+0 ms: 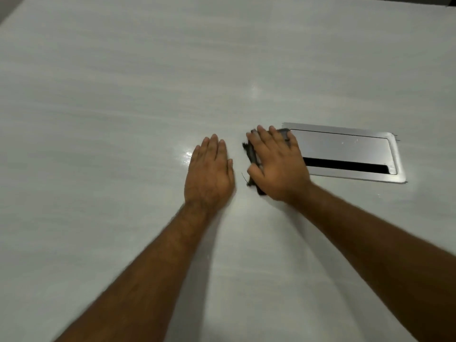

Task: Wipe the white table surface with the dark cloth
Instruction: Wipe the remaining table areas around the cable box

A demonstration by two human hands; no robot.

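White bench (123, 95) fills the frame; right hand (276, 164), fingers spread flat, presses the dark cloth (253, 156) at centre, beside a metal hatch (345, 149). Left hand (209, 174) rests flat, empty, just left.

Dark cloth (252, 157) bunched flat on glossy white table (123, 95), mostly covered.

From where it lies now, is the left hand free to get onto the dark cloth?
Probably yes. The left hand rests flat on the white table just beside the dark cloth, with only bare surface between them. But the right hand covers most of the cloth, so only its near edge is exposed.
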